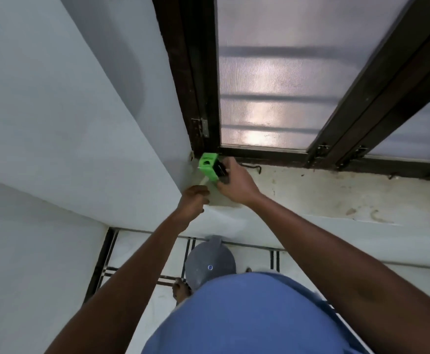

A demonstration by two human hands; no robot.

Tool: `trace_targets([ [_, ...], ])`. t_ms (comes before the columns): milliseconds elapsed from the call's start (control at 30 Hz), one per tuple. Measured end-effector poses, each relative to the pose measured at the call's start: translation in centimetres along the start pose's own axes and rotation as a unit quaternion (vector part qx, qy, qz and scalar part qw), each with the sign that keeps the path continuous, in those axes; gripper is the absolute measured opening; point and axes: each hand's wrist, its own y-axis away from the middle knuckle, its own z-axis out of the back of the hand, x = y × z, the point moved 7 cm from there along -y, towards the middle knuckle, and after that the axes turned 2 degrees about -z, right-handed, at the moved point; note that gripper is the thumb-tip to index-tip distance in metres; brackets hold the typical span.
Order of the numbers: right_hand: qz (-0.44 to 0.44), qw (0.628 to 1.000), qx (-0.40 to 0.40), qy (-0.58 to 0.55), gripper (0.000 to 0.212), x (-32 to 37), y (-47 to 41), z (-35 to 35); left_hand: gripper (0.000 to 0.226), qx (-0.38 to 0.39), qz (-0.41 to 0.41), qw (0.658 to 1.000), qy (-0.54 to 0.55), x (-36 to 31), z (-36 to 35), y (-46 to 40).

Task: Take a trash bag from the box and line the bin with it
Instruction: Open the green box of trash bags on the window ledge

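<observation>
A small bright green box (pixel 208 166) stands on the window sill in the corner by the dark window frame. My right hand (pixel 234 183) grips its right side. A pale strip of bag (pixel 203 180) comes out of the box's lower end, and my left hand (pixel 194 200) pinches it just below the box. On the floor below, a grey round bin (pixel 210 261) with its lid down stands close to my body, partly hidden behind my blue shirt.
The stained white sill (pixel 336 195) runs to the right under frosted window panes (pixel 267 85) in dark frames. A white wall (pixel 68 123) closes the left side. The tiled floor (pixel 152 254) has dark lines, and a bare foot (pixel 180 290) shows beside the bin.
</observation>
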Motion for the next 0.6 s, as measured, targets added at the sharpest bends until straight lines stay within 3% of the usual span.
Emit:
trace_targets([
  [100, -0.031, 0.998, 0.0, -0.046, 0.077, -1.5, 0.9, 0.6, 0.049, 0.021, -0.041, 0.999, -0.001, -2.0, -0.5, -0.2],
  [367, -0.051, 0.996, -0.01, -0.067, 0.066, -2.1, 1.6, 1.2, 0.053, 0.024, -0.191, 0.957, -0.219, -8.2, -1.5, 2.2],
  [467, -0.046, 0.998, -0.001, -0.048, 0.064, -1.9, 1.4, 1.6, 0.045, 0.011, -0.201, 0.962, -0.185, -9.6, -1.1, 2.6],
  [600, -0.048, 0.998, 0.005, -0.033, 0.059, -2.1, 1.5, 2.4, 0.044, 0.053, -0.18, 0.975, -0.116, -10.3, -0.8, 2.0],
])
